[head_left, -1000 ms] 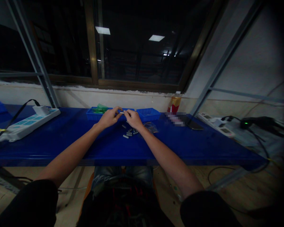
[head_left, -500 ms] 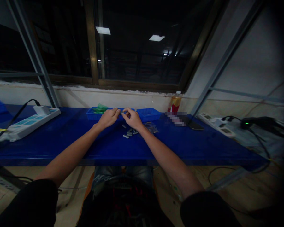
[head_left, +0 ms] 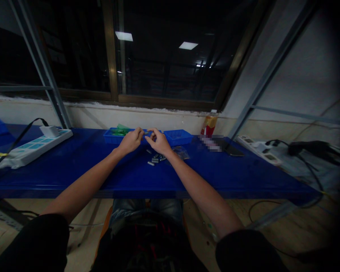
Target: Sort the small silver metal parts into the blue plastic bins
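Note:
My left hand (head_left: 132, 140) and my right hand (head_left: 158, 142) meet above the middle of the table. Between their fingertips is a small grey metal piece (head_left: 146, 133), short and rod-like, too small to make out in detail. The left fingers are closed on one end of it. At its other end, my right thumb and index finger curl around it. Below the hands lies a loose group of short metal cylinders (head_left: 155, 160). A clear plastic bag (head_left: 182, 152) with unclear contents rests by my right wrist.
A blue bin (head_left: 109, 139) with green plastic stands behind my left hand, another blue bin (head_left: 178, 136) behind my right. A power strip (head_left: 31, 149) lies left. To the right are a bottle (head_left: 209, 125), a phone (head_left: 234, 151) and another power strip (head_left: 257, 149) with cables.
My fingers have shifted slightly around the small metal piece, and the right index finger has lifted a little. The loose cylinders, bag and bins stay where they were.

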Demonstrator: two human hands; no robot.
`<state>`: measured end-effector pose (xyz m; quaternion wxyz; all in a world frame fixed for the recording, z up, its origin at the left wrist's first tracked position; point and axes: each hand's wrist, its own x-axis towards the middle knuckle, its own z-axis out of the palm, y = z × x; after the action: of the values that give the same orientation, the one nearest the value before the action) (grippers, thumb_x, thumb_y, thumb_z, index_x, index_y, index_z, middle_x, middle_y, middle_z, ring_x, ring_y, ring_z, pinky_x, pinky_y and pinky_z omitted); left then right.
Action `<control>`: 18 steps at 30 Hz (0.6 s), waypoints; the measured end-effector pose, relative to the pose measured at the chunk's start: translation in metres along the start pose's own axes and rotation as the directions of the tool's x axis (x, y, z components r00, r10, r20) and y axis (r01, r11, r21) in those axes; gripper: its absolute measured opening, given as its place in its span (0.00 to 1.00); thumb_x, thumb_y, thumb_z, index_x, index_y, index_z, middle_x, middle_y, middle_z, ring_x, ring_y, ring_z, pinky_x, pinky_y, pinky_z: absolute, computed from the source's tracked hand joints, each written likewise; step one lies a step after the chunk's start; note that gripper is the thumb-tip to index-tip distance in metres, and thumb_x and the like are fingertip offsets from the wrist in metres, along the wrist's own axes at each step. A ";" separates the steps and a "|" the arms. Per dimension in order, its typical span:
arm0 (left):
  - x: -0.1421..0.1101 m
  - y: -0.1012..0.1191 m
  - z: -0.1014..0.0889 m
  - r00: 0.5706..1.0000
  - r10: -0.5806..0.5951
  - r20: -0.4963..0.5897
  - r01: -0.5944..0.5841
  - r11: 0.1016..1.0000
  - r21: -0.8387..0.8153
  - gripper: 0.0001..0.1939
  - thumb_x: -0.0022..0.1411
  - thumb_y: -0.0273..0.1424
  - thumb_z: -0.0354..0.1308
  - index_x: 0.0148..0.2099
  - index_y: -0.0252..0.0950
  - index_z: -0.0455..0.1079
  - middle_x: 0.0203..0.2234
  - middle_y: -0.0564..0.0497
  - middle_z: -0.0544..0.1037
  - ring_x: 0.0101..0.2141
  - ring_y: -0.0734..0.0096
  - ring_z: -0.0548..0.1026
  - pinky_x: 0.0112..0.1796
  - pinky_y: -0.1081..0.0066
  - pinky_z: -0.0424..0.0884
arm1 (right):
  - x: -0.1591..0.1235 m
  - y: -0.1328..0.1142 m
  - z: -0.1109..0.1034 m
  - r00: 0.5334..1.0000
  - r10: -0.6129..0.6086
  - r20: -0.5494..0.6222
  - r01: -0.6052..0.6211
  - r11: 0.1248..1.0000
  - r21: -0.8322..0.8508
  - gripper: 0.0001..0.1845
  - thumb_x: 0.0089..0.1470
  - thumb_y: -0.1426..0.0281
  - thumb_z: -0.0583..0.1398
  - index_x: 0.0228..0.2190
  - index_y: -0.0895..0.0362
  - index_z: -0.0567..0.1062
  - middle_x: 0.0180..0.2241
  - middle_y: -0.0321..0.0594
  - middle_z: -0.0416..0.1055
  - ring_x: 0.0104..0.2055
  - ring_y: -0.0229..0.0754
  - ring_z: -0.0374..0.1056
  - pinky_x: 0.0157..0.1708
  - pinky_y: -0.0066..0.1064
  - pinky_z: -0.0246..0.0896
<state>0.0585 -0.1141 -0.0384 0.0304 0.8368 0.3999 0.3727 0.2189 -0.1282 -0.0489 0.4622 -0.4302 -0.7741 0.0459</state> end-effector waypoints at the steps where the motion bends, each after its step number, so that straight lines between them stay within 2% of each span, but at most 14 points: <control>1: 0.000 0.001 0.000 1.000 -0.006 0.010 0.006 1.000 0.005 0.14 0.66 0.33 0.38 0.38 0.35 0.63 0.26 0.48 0.74 0.28 0.67 0.72 0.30 0.71 0.64 | 0.000 -0.001 0.000 1.000 -0.010 0.002 0.010 1.000 0.001 0.17 0.50 0.65 0.56 0.42 0.57 0.68 0.22 0.31 0.65 0.23 0.34 0.61 0.27 0.24 0.54; 6: 0.001 0.001 -0.001 0.998 -0.005 0.067 0.005 1.000 0.014 0.17 0.66 0.35 0.35 0.37 0.35 0.64 0.26 0.48 0.74 0.28 0.68 0.73 0.32 0.71 0.65 | 0.003 0.002 -0.003 0.999 -0.036 -0.032 0.034 0.998 -0.060 0.12 0.52 0.63 0.54 0.35 0.57 0.71 0.21 0.32 0.63 0.24 0.34 0.61 0.29 0.25 0.54; 9: -0.001 -0.003 0.009 0.985 -0.019 0.172 0.012 0.999 0.041 0.17 0.65 0.36 0.38 0.43 0.34 0.65 0.30 0.46 0.76 0.32 0.65 0.74 0.35 0.69 0.66 | 0.006 0.021 -0.007 0.989 0.053 -0.137 -0.073 0.986 -0.148 0.13 0.52 0.61 0.54 0.33 0.57 0.72 0.19 0.31 0.61 0.23 0.34 0.58 0.27 0.25 0.53; 11: -0.004 -0.007 0.019 0.957 -0.017 0.288 -0.012 0.995 0.098 0.17 0.63 0.36 0.43 0.47 0.33 0.65 0.35 0.43 0.75 0.37 0.62 0.73 0.38 0.67 0.66 | 0.006 0.039 -0.010 0.973 0.125 -0.193 -0.163 0.966 -0.199 0.13 0.50 0.64 0.56 0.36 0.57 0.72 0.19 0.31 0.61 0.23 0.35 0.58 0.27 0.26 0.53; 14: -0.011 -0.008 0.031 0.896 0.003 0.443 -0.095 0.978 0.185 0.18 0.60 0.35 0.47 0.50 0.35 0.65 0.43 0.40 0.71 0.45 0.56 0.69 0.45 0.60 0.63 | 0.005 0.057 -0.013 0.969 0.169 -0.179 -0.210 0.948 -0.239 0.19 0.45 0.69 0.59 0.42 0.58 0.70 0.21 0.32 0.63 0.26 0.36 0.59 0.29 0.27 0.54; 18: -0.015 -0.003 0.030 0.863 -0.075 0.500 -0.068 0.963 0.262 0.15 0.59 0.37 0.47 0.47 0.41 0.66 0.46 0.42 0.69 0.47 0.48 0.66 0.42 0.46 0.62 | 0.005 0.048 -0.006 0.984 0.128 -0.126 -0.154 0.961 -0.231 0.13 0.47 0.68 0.58 0.37 0.57 0.73 0.23 0.34 0.65 0.27 0.36 0.60 0.31 0.28 0.55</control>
<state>0.0702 -0.1148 -0.0701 0.0203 0.9006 0.4263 0.0822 0.2525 -0.0972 -0.0646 0.4442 -0.5387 -0.7148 -0.0388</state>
